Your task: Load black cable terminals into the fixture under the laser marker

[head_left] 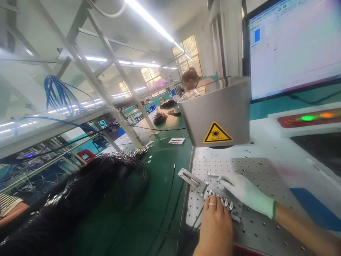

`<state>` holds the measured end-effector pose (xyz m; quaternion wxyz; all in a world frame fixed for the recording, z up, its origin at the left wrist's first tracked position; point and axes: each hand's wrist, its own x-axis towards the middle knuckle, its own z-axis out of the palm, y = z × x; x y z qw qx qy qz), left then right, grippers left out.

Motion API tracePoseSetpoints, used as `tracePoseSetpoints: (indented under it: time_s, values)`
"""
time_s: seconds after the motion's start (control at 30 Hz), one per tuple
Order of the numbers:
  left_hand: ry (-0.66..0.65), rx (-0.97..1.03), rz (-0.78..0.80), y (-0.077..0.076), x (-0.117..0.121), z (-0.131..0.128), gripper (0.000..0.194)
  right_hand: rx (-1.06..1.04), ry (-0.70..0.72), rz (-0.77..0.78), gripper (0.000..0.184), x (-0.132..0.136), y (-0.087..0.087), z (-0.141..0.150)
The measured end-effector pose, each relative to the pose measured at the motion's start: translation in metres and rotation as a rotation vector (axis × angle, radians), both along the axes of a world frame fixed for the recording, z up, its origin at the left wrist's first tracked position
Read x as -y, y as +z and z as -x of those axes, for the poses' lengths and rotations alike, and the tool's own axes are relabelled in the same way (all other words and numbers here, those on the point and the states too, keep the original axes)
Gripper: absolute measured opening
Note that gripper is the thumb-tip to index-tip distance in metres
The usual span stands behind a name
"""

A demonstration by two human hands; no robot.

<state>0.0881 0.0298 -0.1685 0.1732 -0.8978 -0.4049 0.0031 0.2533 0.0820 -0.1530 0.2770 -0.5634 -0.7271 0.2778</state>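
Observation:
My left hand (217,222), bare with a ring on one finger, reaches in from the bottom. Its fingers are close together and bent down over a row of small metal cable connectors (226,203) in a metal fixture (236,217). The fingertips are partly hidden among them. Black cable (197,217) runs out beside this hand. On the far side of the row is my right hand (241,190) in a white glove, fingers loosely bent with a gap between them, resting by the fixture. A slotted metal plate (192,179) lies tilted just left of both hands.
A metal laser housing (213,113) with a yellow warning sign overhangs the perforated plate (255,177). Black cable bundles (106,181) lie on the green table (157,177) at left. A monitor (295,46) stands at upper right. Another person (190,80) is behind the housing.

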Motion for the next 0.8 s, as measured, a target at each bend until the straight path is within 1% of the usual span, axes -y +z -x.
tracePoseSetpoints:
  time_s: [0.07, 0.13, 0.2, 0.27, 0.3, 0.37, 0.47, 0.57, 0.63, 0.73, 0.8]
  values:
    - [0.055, 0.034, 0.185, 0.015, -0.001, 0.002, 0.026, -0.001, 0.008, -0.020, 0.032, 0.000, -0.001, 0.001]
    - [0.089, 0.092, 0.336, 0.030, -0.001, 0.006, 0.029, 0.009, 0.009, -0.040, 0.030, -0.001, -0.001, 0.001]
    - [0.125, 0.151, 0.392, 0.039, 0.003, 0.009, 0.034, 0.025, -0.003, -0.051, 0.029, 0.000, -0.002, 0.001]
    - [0.149, 0.211, 0.355, 0.040, 0.009, 0.010, 0.035, 0.036, -0.010, -0.050, 0.029, 0.000, -0.001, 0.001]
    - [0.130, 0.235, 0.320, 0.037, 0.012, 0.010, 0.034, 0.038, -0.009, -0.048, 0.030, 0.000, -0.001, 0.001]
    - [0.039, 0.269, 0.222, 0.026, 0.016, 0.009, 0.028, 0.038, 0.000, -0.046, 0.031, 0.000, -0.001, 0.001]
    - [-0.121, 0.294, 0.047, 0.006, 0.016, 0.007, 0.014, 0.050, 0.005, -0.042, 0.032, 0.001, 0.000, 0.000]
    - [-0.193, 0.347, -0.161, -0.007, 0.014, 0.006, 0.012, 0.102, 0.002, -0.028, 0.031, 0.002, 0.001, -0.001]
    - [-0.200, 0.365, -0.242, -0.009, 0.013, 0.004, 0.014, 0.161, 0.016, -0.016, 0.030, 0.003, 0.003, 0.001]
    - [-0.194, 0.356, -0.236, -0.003, 0.013, 0.001, 0.016, 0.286, 0.051, -0.003, 0.024, 0.002, 0.005, 0.008]
    - [-0.178, 0.373, -0.249, 0.001, 0.013, -0.001, 0.021, 0.393, 0.065, 0.014, 0.023, 0.000, 0.004, 0.016]
